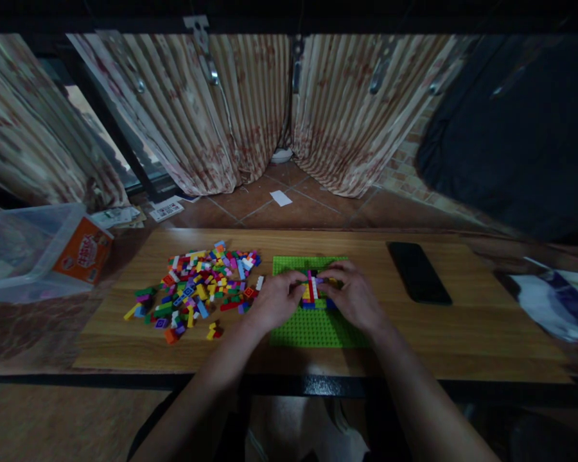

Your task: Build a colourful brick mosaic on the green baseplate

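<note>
A green studded baseplate [296, 335] lies on the table in front of me. On it stands a small build of toy bricks [313, 289], with yellow, red, white and blue pieces showing. My left hand [278, 299] is closed at the build's left side, thumb and fingertips against it. From the right, my right hand [355, 296] reaches in with its fingers bent together at the build, near a small purple piece [320, 280]. My fingers cover both sides of the build, so some bricks there are hidden.
Left of the baseplate spreads a heap of loose coloured bricks [200, 287]. A black phone [418, 272] lies on the wooden table [486, 321] at the right. Beyond the table's left end is a clear plastic bin [29, 250] with an orange label. Curtains [250, 122] hang behind.
</note>
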